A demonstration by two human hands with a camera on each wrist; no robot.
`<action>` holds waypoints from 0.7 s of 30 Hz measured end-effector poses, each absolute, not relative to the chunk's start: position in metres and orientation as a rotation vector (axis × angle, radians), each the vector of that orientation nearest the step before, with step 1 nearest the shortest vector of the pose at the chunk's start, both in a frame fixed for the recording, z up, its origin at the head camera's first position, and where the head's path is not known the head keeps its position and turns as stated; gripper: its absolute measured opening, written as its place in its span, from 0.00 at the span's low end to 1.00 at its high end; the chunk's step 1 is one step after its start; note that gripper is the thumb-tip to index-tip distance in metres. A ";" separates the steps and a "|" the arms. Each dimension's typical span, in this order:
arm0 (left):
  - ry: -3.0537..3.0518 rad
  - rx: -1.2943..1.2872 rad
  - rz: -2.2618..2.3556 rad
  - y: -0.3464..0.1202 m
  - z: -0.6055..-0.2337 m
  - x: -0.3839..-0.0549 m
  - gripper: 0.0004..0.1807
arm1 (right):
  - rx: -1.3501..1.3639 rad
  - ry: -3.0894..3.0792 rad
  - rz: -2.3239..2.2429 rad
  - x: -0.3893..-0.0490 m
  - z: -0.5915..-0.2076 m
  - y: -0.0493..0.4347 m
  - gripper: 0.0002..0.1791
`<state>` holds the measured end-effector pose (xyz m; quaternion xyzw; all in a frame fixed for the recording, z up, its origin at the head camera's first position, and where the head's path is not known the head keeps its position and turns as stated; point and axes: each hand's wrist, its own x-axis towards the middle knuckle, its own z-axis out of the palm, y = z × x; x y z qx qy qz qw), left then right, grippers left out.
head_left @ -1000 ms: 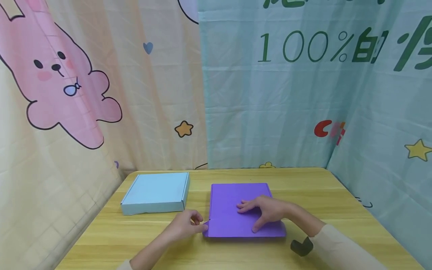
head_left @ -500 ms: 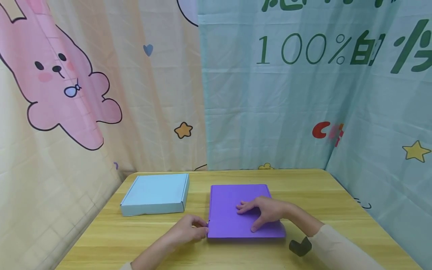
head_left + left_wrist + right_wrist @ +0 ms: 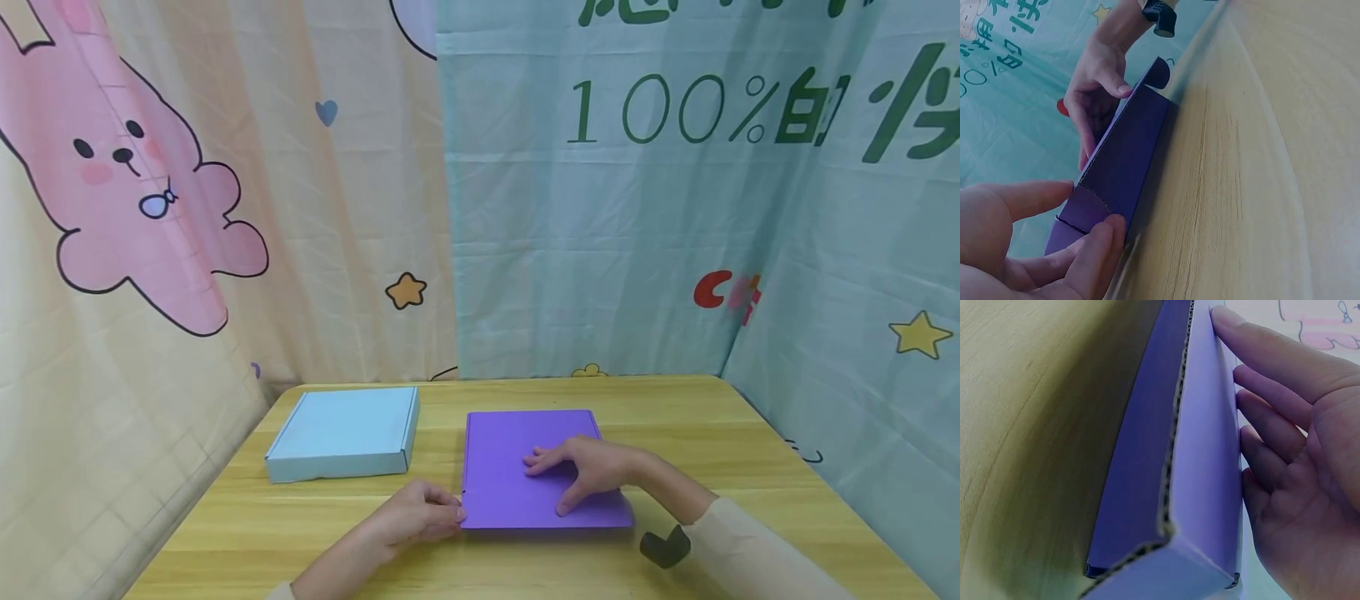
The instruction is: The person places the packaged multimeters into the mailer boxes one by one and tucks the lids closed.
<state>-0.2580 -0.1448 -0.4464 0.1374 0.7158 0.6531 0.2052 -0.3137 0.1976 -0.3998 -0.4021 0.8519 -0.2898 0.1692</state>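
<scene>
A flat purple cardboard box (image 3: pixel 517 450) lies on the table with its lid lowered. My left hand (image 3: pixel 416 512) is at its near left corner, fingers curled round the side flap (image 3: pixel 1089 209) seen in the left wrist view. There, the lid's edge flap (image 3: pixel 1159 74) still stands out from the front, above the front wall (image 3: pixel 1125 147). Spread fingers of my right hand (image 3: pixel 596 467) rest on the lid's top. In the right wrist view its fingertips (image 3: pixel 1254 403) touch the lid, whose raw corrugated edge shows. The box's inside is hidden.
A light blue box (image 3: pixel 345 425), shut, lies to the left of the purple one on the wooden table (image 3: pixel 660 408). Printed curtains (image 3: pixel 585 250) hang behind and at both sides. A dark wrist-worn piece (image 3: pixel 665 547) sits near the right sleeve.
My left hand has moved slightly right, and the side flap that stuck out at the purple box's left corner is pressed inward. The right hand stays in place on the lid.
</scene>
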 end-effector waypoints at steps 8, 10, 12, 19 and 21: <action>2.013 0.370 1.830 -0.144 -0.449 -0.258 0.13 | -1.155 2.423 -0.828 -0.314 -0.402 0.197 0.35; 2.031 0.362 1.822 -0.144 -0.449 -0.257 0.14 | -1.178 2.425 -0.822 -0.314 -0.403 0.197 0.35; 2.045 0.362 1.815 -0.144 -0.450 -0.258 0.14 | -1.203 2.429 -0.816 -0.313 -0.403 0.198 0.35; 2.073 0.361 1.794 -0.144 -0.450 -0.258 0.15 | -1.261 2.467 -0.790 -0.311 -0.400 0.197 0.33; 2.102 0.369 1.765 -0.144 -0.448 -0.258 0.15 | -1.268 2.479 -0.780 -0.310 -0.398 0.196 0.32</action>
